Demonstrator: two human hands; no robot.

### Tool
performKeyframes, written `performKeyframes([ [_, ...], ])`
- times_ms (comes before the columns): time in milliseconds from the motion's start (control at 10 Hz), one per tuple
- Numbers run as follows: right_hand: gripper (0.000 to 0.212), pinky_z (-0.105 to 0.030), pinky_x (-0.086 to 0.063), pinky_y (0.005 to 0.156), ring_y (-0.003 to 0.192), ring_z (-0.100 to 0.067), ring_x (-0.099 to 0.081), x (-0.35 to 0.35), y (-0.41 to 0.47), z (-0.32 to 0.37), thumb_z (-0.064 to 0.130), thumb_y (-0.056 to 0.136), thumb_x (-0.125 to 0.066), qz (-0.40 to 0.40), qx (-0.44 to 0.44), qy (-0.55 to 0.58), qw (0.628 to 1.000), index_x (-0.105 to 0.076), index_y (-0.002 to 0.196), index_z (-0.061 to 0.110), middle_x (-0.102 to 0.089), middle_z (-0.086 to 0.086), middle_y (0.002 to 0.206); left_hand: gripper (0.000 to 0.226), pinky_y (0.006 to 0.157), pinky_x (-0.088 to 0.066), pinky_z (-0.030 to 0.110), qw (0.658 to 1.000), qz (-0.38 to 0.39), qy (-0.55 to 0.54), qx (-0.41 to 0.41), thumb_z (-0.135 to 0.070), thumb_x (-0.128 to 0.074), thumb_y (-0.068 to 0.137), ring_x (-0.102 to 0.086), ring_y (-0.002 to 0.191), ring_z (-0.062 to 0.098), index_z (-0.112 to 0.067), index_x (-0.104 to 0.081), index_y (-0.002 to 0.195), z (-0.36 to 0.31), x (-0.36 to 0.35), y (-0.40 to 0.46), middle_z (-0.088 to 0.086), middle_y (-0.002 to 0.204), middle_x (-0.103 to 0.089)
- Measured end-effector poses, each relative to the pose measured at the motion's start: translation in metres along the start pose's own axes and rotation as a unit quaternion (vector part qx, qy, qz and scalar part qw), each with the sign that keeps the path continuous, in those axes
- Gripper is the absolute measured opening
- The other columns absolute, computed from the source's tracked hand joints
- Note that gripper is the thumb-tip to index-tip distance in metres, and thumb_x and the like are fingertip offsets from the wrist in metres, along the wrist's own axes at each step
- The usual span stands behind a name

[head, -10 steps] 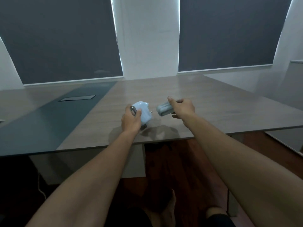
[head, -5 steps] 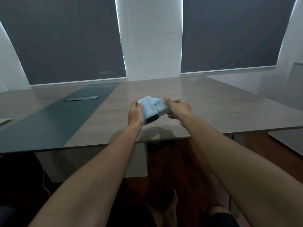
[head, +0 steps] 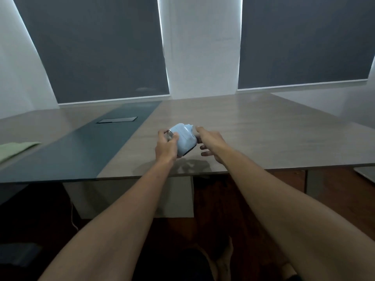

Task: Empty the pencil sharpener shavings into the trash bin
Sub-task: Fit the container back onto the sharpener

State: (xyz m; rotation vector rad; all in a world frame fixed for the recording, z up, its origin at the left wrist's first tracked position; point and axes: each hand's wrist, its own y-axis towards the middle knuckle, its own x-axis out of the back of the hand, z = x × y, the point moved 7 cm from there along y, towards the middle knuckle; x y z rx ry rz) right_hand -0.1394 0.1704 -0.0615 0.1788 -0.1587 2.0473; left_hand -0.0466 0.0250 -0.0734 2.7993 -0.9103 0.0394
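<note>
Pencil sharpener (head: 183, 139) — a pale blue one — sits in the middle of the frame, held up just above the wooden table (head: 253, 134). The left hand (head: 166, 146) is wrapped tight around its left side. The right hand (head: 211, 142) is at its right side with loose, spread fingers — whether it grips is hard to tell. A green cloth (head: 14, 149) lies at the left edge of the frame.
</note>
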Motion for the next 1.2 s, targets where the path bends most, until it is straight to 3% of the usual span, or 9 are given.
performKeyframes([
  [200, 0.037, -0.042, -0.054, 0.092, 0.100, -0.026, -0.059, -0.066, -0.016, 0.017, 0.048, 0.093, -0.044, 0.108, -0.004, -0.018, 0.994, -0.057, 0.118, 0.023, -0.062, -0.004, 0.122, 0.037, 0.092, -0.051, 0.038, 0.989, -0.094, 0.094, -0.070, -0.033, -0.064, 0.087, -0.062, 0.097, 0.025, -0.023, -0.054, 0.121, -0.003, 0.070, -0.003, 0.004, 0.110, -0.064],
  [300, 0.050, -0.046, -0.054, 0.094, 0.108, -0.029, -0.061, -0.086, -0.014, 0.017, 0.048, 0.094, -0.046, 0.115, -0.004, -0.016, 0.993, -0.054, 0.133, 0.018, -0.056, -0.004, 0.120, 0.041, 0.093, -0.050, 0.039, 0.979, -0.127, 0.139, -0.079, -0.035, -0.066, 0.084, -0.063, 0.105, 0.028, -0.026, -0.053, 0.122, -0.002, 0.094, -0.001, 0.008, 0.119, -0.065],
  [500, 0.059, -0.042, -0.058, 0.086, 0.105, -0.029, -0.063, -0.089, -0.005, 0.002, 0.053, 0.086, -0.050, 0.073, -0.026, -0.001, 0.997, -0.059, 0.132, 0.016, -0.062, -0.007, 0.125, 0.044, 0.089, -0.043, 0.033, 0.959, -0.175, 0.203, -0.089, -0.031, -0.067, 0.086, -0.059, 0.100, 0.035, -0.026, -0.051, 0.127, -0.003, 0.111, -0.003, 0.017, 0.121, -0.052],
  [700, 0.052, -0.034, -0.057, 0.073, 0.107, -0.028, -0.062, -0.074, 0.000, -0.005, 0.049, 0.091, -0.050, 0.034, -0.004, -0.013, 0.999, -0.062, 0.129, 0.018, -0.063, -0.007, 0.127, 0.047, 0.088, -0.047, 0.040, 0.945, -0.181, 0.257, -0.091, -0.031, -0.067, 0.086, -0.060, 0.103, 0.039, -0.027, -0.048, 0.130, 0.012, 0.108, -0.003, 0.018, 0.124, -0.048],
  [800, 0.049, -0.034, -0.054, 0.072, 0.101, -0.030, -0.063, -0.064, 0.003, -0.007, 0.049, 0.092, -0.050, 0.019, -0.005, -0.019, 1.000, -0.063, 0.126, 0.016, -0.064, -0.009, 0.120, 0.050, 0.089, -0.049, 0.043, 0.936, -0.189, 0.278, -0.101, -0.032, -0.067, 0.086, -0.060, 0.104, 0.041, -0.027, -0.047, 0.132, 0.012, 0.105, -0.002, 0.020, 0.124, -0.048],
  [900, 0.036, -0.034, -0.051, 0.071, 0.090, -0.028, -0.060, -0.054, 0.006, -0.005, 0.046, 0.092, -0.050, -0.001, 0.006, -0.037, 0.999, -0.066, 0.105, 0.017, -0.063, -0.008, 0.103, 0.064, 0.092, -0.048, 0.044, 0.938, -0.188, 0.278, -0.087, -0.032, -0.069, 0.084, -0.058, 0.110, 0.040, -0.029, -0.039, 0.140, 0.014, 0.104, 0.002, 0.020, 0.128, -0.047],
  [1000, 0.037, -0.039, -0.053, 0.083, 0.087, -0.027, -0.055, -0.043, 0.007, 0.001, 0.041, 0.094, -0.049, -0.020, 0.037, -0.063, 0.997, -0.069, 0.103, 0.011, -0.058, -0.005, 0.085, 0.083, 0.103, -0.040, 0.049, 0.927, -0.203, 0.303, -0.093, -0.041, -0.071, 0.078, -0.046, 0.128, 0.040, -0.025, -0.029, 0.148, 0.008, 0.103, 0.000, 0.020, 0.141, -0.043],
  [1100, 0.036, -0.040, -0.049, 0.094, 0.098, -0.025, -0.057, -0.030, 0.010, 0.010, 0.036, 0.097, -0.046, -0.025, 0.090, -0.111, 0.989, -0.069, 0.106, 0.010, -0.061, -0.005, 0.095, 0.077, 0.116, -0.026, 0.053, 0.885, -0.222, 0.364, -0.186, -0.049, -0.063, 0.081, -0.032, 0.143, 0.039, -0.019, -0.037, 0.147, -0.017, 0.088, -0.006, 0.018, 0.151, -0.039],
  [1200, 0.047, -0.039, -0.045, 0.102, 0.121, -0.027, -0.056, -0.011, 0.012, 0.012, 0.038, 0.096, -0.045, -0.061, 0.131, -0.217, 0.965, -0.060, 0.130, 0.009, -0.064, -0.009, 0.128, 0.064, 0.118, -0.023, 0.048, 0.868, -0.180, 0.377, -0.269, -0.046, -0.056, 0.084, -0.032, 0.145, 0.036, -0.015, -0.049, 0.140, -0.046, 0.045, -0.011, 0.016, 0.151, -0.044],
])
